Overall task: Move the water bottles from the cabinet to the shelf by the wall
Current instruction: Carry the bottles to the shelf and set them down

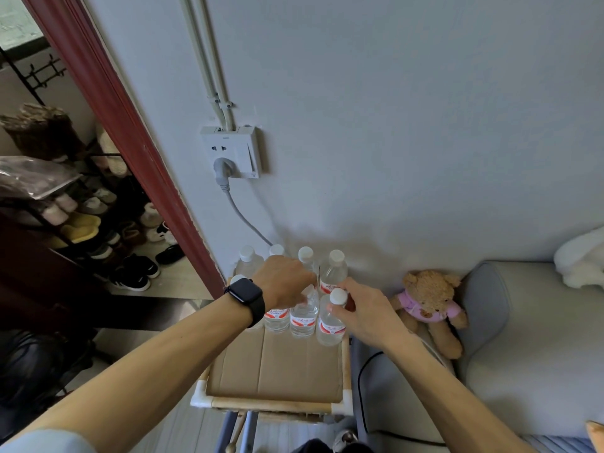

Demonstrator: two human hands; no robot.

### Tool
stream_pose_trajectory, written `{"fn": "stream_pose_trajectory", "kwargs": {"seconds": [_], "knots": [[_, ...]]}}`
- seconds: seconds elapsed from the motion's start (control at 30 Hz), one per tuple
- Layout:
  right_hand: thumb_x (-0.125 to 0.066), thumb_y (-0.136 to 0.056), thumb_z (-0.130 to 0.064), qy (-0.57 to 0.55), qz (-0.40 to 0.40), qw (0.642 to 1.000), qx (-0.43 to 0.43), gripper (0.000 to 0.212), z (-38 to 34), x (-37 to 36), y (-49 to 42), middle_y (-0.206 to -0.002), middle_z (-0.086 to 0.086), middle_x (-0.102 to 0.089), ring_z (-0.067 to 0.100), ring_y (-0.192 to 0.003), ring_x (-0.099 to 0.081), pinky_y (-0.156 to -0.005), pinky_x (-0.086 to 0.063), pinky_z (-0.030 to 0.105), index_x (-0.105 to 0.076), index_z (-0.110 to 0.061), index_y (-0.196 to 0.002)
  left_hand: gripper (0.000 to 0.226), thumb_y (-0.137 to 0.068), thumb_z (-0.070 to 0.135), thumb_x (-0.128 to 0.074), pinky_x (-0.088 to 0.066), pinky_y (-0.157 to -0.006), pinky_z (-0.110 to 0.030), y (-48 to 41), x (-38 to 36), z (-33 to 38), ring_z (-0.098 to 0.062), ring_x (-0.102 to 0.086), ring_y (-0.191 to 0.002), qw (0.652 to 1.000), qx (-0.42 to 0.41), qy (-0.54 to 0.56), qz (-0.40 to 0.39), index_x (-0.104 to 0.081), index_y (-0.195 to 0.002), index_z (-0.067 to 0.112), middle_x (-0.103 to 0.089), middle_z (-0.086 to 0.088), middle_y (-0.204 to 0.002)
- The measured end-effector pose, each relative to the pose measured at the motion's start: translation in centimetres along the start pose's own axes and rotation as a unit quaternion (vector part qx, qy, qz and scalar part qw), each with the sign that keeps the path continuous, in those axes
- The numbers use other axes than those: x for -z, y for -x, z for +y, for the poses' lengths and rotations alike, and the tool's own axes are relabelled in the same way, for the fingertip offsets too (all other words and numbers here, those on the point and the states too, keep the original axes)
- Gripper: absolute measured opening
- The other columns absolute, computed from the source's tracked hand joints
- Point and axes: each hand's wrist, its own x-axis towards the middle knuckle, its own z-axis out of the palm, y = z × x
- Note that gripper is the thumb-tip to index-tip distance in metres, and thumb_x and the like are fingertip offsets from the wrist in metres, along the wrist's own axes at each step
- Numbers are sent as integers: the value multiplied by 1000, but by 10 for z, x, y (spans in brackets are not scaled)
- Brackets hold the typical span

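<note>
Several clear water bottles with white caps and red labels stand in two rows at the back of the shelf (pixel 274 403), against the wall. The shelf top is lined with brown cardboard (pixel 274 367). My left hand (pixel 284 282), with a black watch on the wrist, reaches over the front row and its fingers close on the top of a bottle (pixel 304 317). My right hand (pixel 362 308) grips the neck of the front-right bottle (pixel 330 325), which stands on the cardboard at the shelf's right edge. The back-row bottle (pixel 333 271) stands free.
A wall socket (pixel 233 152) with a grey plug and cable hangs above the bottles. A teddy bear (pixel 431 305) sits right of the shelf against a grey sofa (pixel 523 338). A red door frame (pixel 130 142) and a shoe rack (pixel 98 217) lie to the left.
</note>
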Motion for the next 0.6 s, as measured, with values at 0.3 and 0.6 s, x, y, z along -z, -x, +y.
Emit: {"fn": "stream_pose_trajectory", "kwargs": {"seconds": [0.3,0.6], "knots": [[-62,-89,-41,-42,49,998,-11,15,6,-12,-4,-87,-12,-59,7,-81,-57,-69,-46,23,-52,-32,-96,32,-95,35,-61,-55,-73,-33,-6,-11,-5,-22,-64,-88,999,16,31,-5,-59,-125,25,-67,-1,-106],[-65,-89,-39,-55,76,996,-8,17,9,-15,-6,-87,-12,-60,4,-80,-56,-64,-37,13,-56,-30,-100,37,-98,35,-57,-50,-67,-31,-8,-16,-7,-22,-63,-91,1000,7,20,-3,-53,-133,24,-65,2,-116]]}}
